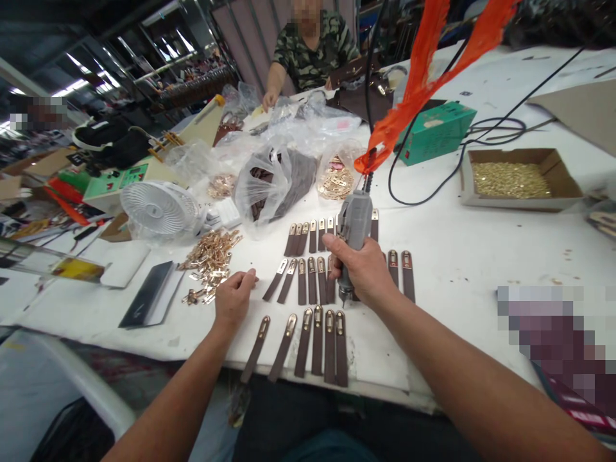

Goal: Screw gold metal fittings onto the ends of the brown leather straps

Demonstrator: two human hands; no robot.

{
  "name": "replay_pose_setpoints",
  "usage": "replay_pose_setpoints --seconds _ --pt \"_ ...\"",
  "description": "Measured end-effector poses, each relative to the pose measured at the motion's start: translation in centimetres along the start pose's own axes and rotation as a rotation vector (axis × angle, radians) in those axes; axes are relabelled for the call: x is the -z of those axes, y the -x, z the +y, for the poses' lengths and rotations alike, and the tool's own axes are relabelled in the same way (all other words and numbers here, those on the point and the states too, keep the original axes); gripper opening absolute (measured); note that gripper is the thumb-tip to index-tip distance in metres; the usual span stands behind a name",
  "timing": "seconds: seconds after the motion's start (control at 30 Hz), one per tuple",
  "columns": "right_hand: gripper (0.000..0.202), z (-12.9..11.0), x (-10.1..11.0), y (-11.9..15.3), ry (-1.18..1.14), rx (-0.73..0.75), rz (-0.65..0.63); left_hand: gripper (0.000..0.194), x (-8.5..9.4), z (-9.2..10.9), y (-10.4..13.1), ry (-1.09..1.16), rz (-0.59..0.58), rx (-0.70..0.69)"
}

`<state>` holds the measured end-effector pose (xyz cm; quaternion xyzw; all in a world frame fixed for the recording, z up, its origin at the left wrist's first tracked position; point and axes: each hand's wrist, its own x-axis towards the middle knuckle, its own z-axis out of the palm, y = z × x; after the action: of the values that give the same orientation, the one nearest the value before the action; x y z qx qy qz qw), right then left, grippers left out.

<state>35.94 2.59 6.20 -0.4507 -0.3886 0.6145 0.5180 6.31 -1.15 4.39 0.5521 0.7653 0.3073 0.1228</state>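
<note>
Firmly, the right hand [366,268] grasps a grey power screwdriver [358,215], its tip [343,299] pointing down between rows of brown strips [316,350] with gold fittings [317,316] on the worktop [457,333]. The left hand [234,298] curls loosely beside heaped gold pieces [212,252]; whether it pinches anything, I cannot tell.

From my distant seat I take this for a factory workshop. The long white bench [462,256] says so: on its near side, brown straps [317,346] with metal ends [341,319] lie in repeated rows under a corded power tool [360,215]. I see loose fittings [212,256] heaped at left, a box [522,205] of tiny gold-coloured pieces [510,179] at right, and bulk parts in a clear bag [289,186] between. A co-worker [312,54] is at the far side; far left, I make out a dim, crowded hall [183,90], blurred.
</note>
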Motion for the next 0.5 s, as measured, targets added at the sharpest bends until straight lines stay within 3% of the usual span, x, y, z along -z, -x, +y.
replay_pose_setpoints --seconds 0.2,0.33,0.43,0.5 --pt "0.058 0.2 0.4 -0.7 -0.006 -0.062 -0.007 0.048 -0.2 -0.3 0.0 0.004 -0.006 -0.001" --pt "0.055 -0.9 0.3 -0.8 -0.151 -0.036 0.062 0.045 0.3 0.0 0.2 0.007 0.009 -0.042" --pt "0.056 -2.5 0.5 -1.0 -0.349 -0.014 0.104 0.037 1.0 2.1 0.2 0.023 -0.006 -0.156" --pt "0.056 -3.6 1.1 -1.3 -0.464 0.019 0.138 0.032 1.1 4.6 0.0 0.044 -0.08 -0.365"
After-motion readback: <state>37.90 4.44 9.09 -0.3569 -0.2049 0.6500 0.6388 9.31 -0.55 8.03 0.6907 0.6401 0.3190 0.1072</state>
